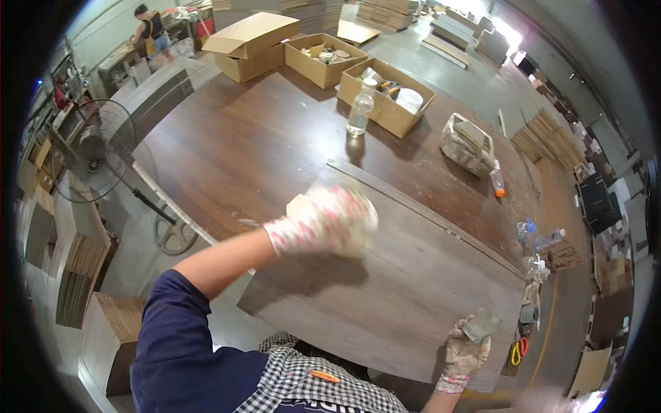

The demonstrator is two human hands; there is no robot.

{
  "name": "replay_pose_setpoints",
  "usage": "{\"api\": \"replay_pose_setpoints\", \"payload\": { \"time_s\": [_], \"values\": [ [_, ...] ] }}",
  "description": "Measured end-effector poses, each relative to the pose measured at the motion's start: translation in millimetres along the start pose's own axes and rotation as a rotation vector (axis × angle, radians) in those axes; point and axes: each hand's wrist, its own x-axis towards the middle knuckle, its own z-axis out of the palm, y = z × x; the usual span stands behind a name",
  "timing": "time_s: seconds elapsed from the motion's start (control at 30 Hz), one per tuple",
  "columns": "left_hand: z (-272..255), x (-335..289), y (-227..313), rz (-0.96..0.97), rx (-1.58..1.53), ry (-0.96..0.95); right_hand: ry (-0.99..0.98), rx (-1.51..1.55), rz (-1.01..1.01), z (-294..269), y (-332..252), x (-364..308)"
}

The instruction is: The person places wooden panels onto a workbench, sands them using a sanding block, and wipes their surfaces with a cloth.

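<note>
Navy sleeve (180, 327) flanks board (413, 275); bottle (359, 113), cartons (389, 117) stand beyond

L hand (329, 221) over gry panel (413, 275)

Grey floor (478, 88); pale wall (103, 33) left; far white glare (511, 38)

Across the middle of the frame, a table (234, 131); on its near part, a board (413, 275). Over the board, at centre, the left hand (323, 220); at its lower right end, the right hand (465, 354). Along the table's far edge, at top centre, three cartons (315, 67) in a row, with a bottle (359, 113) before the rightmost. Right of these, a container (460, 153). Left of the table, a fan (93, 164); upper left, a person (153, 34).
</note>
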Motion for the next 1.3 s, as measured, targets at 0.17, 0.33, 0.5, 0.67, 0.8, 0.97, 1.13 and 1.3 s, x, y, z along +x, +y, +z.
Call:
{"api": "replay_pose_setpoints", "payload": {
  "time_s": [0.17, 0.33, 0.5, 0.67, 0.8, 0.97, 1.13, 1.3],
  "values": [
    [23.0, 26.7, 3.6, 0.237, 0.025, 0.208, -0.085, -0.012, -0.059, 23.7, 9.5, 7.4],
    [-15.0, 40.6, -144.9, -0.463, 0.115, 0.330, -0.079, -0.074, -0.141, 18.1, -2.6, -15.7],
    [-22.2, 34.5, -135.5, -0.356, -0.070, 0.588, 0.099, -0.037, -0.297, 16.6, -18.1, -42.7],
    [46.1, 42.5, -9.5, 0.090, 0.230, 0.097, 0.119, -0.070, -0.326, 16.8, -30.5, -29.5],
    [82.7, 23.6, 87.0, 0.710, -0.136, -0.048, 0.029, -0.144, -0.263, 0.3, -66.5, -14.0],
    [44.3, 6.0, 73.2, -0.047, -0.425, 0.129, 0.238, -0.414, -0.477, -52.4, -159.0, -1.1],
    [12.1, -40.8, -41.1, -0.703, -0.489, 0.651, 0.423, -0.747, -0.440, -117.2, -222.5, 49.1],
    [35.0, -60.0, -52.4, -0.882, -0.423, 0.484, 0.365, -0.977, -0.324, -148.9, -234.7, 98.5]
  ]
}}
